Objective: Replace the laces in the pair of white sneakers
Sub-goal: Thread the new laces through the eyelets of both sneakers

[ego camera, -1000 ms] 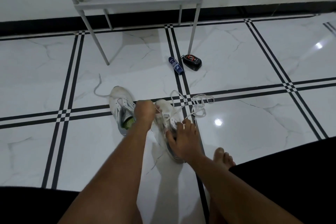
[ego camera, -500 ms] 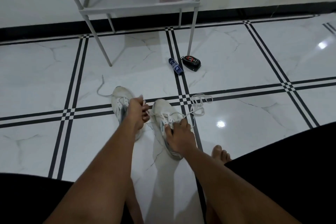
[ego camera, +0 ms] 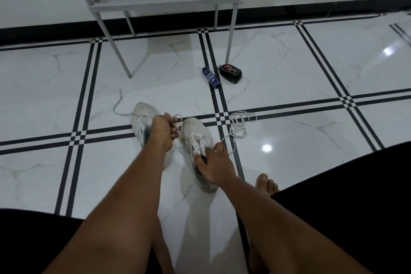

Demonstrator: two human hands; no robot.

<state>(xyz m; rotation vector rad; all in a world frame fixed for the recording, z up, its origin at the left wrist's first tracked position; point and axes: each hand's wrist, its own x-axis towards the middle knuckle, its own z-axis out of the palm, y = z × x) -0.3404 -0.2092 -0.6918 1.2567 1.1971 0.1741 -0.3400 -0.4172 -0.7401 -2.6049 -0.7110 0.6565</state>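
Where left hand (ego camera: 163, 132) covers it, left sneaker (ego camera: 142, 118) is half hidden.

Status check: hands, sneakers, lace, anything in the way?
Left hand pinching lace between sneakers. Right hand gripping right sneaker at its opening. Loose lace trailing on floor. Nothing blocking.

Blue bottle (ego camera: 211, 78): you see white print, too small to read.
Black case (ego camera: 230, 73): perhaps a red-ringed logo, unreadable.
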